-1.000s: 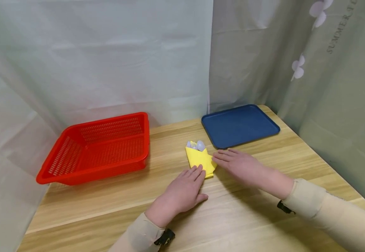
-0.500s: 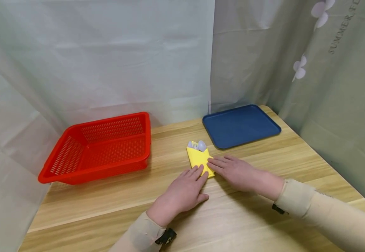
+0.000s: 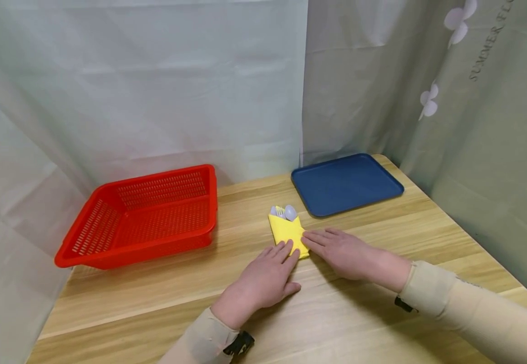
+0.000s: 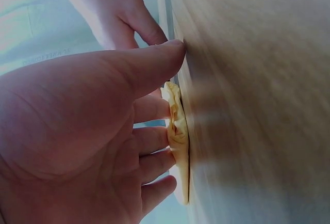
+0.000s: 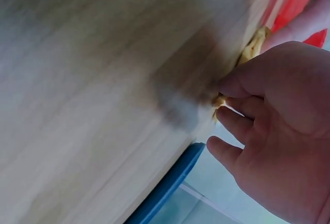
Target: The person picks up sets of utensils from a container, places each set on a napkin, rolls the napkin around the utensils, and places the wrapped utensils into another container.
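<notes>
A folded yellow napkin (image 3: 286, 231) lies on the wooden table between both hands. From its far end stick out a pale plastic spoon (image 3: 290, 213), a fork (image 3: 280, 212) and the tip of a third pale utensil. With fairly straight fingers, my left hand (image 3: 265, 278) rests its fingertips on the napkin's near edge. My right hand (image 3: 341, 250) touches the right edge with its extended fingertips. In the left wrist view the napkin (image 4: 178, 141) looks thin and layered, under the fingertips. The right wrist view shows only small parts of it, behind the right hand.
A red perforated basket (image 3: 149, 248) stands at the back left of the table. At the back right lies a flat blue tray (image 3: 347, 184), a little beyond the napkin. Pale curtains (image 3: 177, 91) hang around the table's back and sides.
My right hand has moved left, onto the napkin's right edge. The yellow flap that jutted out on that side no longer shows. The left hand has stayed in place.
</notes>
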Tool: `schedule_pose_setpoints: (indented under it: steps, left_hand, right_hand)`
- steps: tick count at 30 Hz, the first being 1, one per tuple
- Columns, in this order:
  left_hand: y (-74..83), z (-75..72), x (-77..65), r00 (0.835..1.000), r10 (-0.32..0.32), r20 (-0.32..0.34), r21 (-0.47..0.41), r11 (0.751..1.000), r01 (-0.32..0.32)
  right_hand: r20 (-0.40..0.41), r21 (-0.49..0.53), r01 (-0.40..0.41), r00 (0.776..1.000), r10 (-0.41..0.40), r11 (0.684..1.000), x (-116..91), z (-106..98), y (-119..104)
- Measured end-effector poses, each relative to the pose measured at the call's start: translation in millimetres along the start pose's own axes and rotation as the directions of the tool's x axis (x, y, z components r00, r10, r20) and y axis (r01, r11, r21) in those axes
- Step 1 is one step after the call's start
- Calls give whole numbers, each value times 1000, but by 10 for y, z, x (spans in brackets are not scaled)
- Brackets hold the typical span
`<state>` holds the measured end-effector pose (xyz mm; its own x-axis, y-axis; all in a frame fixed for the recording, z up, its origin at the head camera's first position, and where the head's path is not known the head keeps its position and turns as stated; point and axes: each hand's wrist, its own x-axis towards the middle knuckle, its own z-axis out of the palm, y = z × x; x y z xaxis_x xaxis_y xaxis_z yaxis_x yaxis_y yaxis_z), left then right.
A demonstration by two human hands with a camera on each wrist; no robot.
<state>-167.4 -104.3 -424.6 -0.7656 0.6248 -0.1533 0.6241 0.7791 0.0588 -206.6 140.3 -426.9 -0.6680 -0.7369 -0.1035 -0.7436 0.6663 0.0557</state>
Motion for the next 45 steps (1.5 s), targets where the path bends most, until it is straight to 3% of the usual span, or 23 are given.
schedule_pose_setpoints:
  steps: [9, 22, 38, 45]
  left_hand:
    - [-10, 5, 4, 1000, -1, -3, 16, 1000, 1]
    - [12, 23, 13, 1000, -16, -5, 7, 1000, 16]
    - [49, 20, -35, 996, 6, -92, 157, 987, 9]
    - [70, 10, -69, 994, 11, -105, 157, 988, 5]
  right_hand:
    - [-87, -66, 26, 996, -32, 997, -8, -54, -40]
    - [-63, -1, 41, 997, -41, 999, -13, 22, -45]
    - [-85, 47, 34, 996, -30, 998, -20, 7, -60]
    - [-92, 36, 44, 995, -40, 998, -42, -42, -146]
